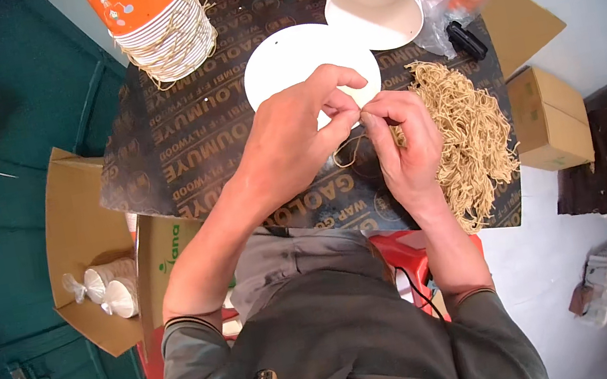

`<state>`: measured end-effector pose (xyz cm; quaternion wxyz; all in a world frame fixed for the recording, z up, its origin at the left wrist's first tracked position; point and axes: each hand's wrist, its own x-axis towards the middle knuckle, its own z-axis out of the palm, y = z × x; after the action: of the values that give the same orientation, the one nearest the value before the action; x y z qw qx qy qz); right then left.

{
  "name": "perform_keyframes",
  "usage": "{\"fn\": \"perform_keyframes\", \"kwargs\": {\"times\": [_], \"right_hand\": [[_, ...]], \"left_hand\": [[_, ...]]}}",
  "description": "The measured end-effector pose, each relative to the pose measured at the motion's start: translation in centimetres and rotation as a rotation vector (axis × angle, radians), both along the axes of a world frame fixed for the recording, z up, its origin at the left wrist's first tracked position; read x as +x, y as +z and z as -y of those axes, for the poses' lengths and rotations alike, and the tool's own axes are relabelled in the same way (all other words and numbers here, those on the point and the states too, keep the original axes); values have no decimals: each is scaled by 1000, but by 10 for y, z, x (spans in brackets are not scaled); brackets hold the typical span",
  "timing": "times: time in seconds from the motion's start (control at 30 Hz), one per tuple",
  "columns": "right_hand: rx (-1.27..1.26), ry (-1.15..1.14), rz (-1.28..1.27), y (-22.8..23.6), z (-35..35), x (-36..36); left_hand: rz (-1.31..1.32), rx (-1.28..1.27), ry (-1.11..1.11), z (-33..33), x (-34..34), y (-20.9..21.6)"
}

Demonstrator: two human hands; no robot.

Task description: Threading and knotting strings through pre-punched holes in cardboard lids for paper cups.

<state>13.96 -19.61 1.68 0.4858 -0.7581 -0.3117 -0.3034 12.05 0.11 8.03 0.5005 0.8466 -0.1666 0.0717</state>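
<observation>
Hands point(295, 124) together, fingertips point(370, 120) pinching cord point(338, 161)

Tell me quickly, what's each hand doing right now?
Left hand: closed, pinching a string.
Right hand: closed, pinching what looks like the same string.

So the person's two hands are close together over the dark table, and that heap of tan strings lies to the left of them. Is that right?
Not quite: the head view shows the heap of tan strings to the right of both the left hand and the right hand. They are indeed close together over the dark table.
</observation>
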Motion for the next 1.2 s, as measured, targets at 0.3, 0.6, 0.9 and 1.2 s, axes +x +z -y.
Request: {"fn": "perform_keyframes", "kwargs": {"times": [0.3,0.6,0.9,1.2], "right_hand": [[81,-6,-168,-9,0,-2],[136,39,-303,-4,4,-7],[35,-43,-185,-1,2,-7],[89,6,-263,5,2,-15]], "left_hand": [[-128,-88,35,-8,-5,6],[8,151,-7,-5,-2,2],[56,145,-22,-7,-2,-7],[53,174,-9,-6,-1,-6]]}}
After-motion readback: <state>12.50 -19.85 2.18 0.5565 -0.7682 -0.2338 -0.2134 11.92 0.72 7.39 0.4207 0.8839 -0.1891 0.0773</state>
